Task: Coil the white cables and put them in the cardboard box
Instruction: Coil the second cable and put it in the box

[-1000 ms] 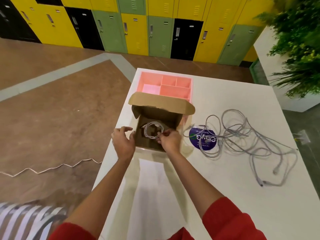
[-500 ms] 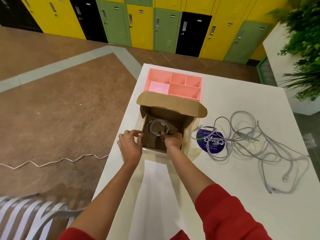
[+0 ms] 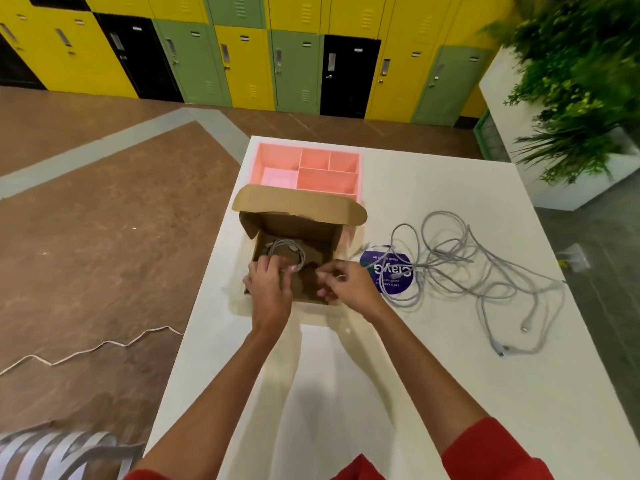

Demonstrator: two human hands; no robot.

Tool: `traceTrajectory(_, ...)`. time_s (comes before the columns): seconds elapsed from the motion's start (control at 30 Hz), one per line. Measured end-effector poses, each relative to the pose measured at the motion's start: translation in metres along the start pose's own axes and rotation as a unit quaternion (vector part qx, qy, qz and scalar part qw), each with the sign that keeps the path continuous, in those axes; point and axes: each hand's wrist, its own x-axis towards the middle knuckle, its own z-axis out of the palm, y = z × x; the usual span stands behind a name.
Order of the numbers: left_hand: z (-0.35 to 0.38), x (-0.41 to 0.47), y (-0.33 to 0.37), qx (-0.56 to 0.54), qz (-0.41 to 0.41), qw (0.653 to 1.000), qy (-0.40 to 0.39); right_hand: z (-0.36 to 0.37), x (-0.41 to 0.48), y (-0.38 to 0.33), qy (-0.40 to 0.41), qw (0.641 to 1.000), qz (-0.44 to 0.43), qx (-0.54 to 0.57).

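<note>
One white cable lies coiled (image 3: 284, 248) on the floor of the open cardboard box (image 3: 333, 237), near its left wall. My left hand (image 3: 270, 285) reaches over the box's near edge, and its fingertips rest on the near side of that coil. My right hand (image 3: 346, 284) hovers at the box's near right corner with loosely curled fingers and nothing visible in it. A loose tangle of white cables (image 3: 450, 261) sprawls on the white table (image 3: 398, 393) to the right of the box.
A pink divided tray (image 3: 311, 168) stands just behind the box's raised flap. A round purple sticker (image 3: 386, 275) lies under the near end of the tangle. The table's left edge runs close beside the box. Lockers and a planter stand beyond.
My right hand let go of the coil and drew back to the box's right corner. My left hand moved from the box's left edge onto the coil.
</note>
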Motion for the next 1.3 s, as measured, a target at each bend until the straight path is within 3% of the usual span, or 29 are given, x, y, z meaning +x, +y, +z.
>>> traceTrajectory(0.13, 0.017, -0.012, 0.029, -0.027, 0.087, 0.995, -0.048, -0.050, -0.019, 0.022, 0.002, 0.998, -0.014, -0.054)
traceTrajectory(0.33, 0.063, -0.009, 0.076, -0.049, 0.157, 0.963, -0.212, -0.098, -0.026, 0.048, 0.106, 0.991, 0.002, -0.083)
traceTrajectory(0.53, 0.104, 0.000, 0.099, 0.080, 0.072, 0.954, -0.279, -0.127, -0.030, 0.060, 0.135, 0.989, -0.007, -0.067)
traceTrajectory(0.63, 0.102, -0.002, 0.104, 0.114, 0.079, 0.940, -0.313, -0.136, -0.028, 0.063, 0.169, 0.982, -0.007, -0.078)
traceTrajectory(0.87, 0.083, -0.013, 0.133, 0.067, 0.147, 0.946, -0.281, -0.135, -0.021, 0.057, 0.175, 0.977, -0.064, -0.104)
traceTrajectory(1.07, 0.058, -0.028, 0.177, -0.028, 0.184, 0.972, -0.146, -0.154, -0.026, 0.049, 0.225, 0.963, -0.133, -0.069)
traceTrajectory(1.17, 0.052, -0.028, 0.193, -0.104, 0.203, 0.953, -0.198, -0.167, -0.032, 0.038, 0.215, 0.960, -0.179, -0.009)
traceTrajectory(1.3, 0.045, -0.027, 0.207, -0.140, 0.221, 0.935, -0.241, -0.182, -0.037, 0.026, 0.216, 0.953, -0.213, -0.009)
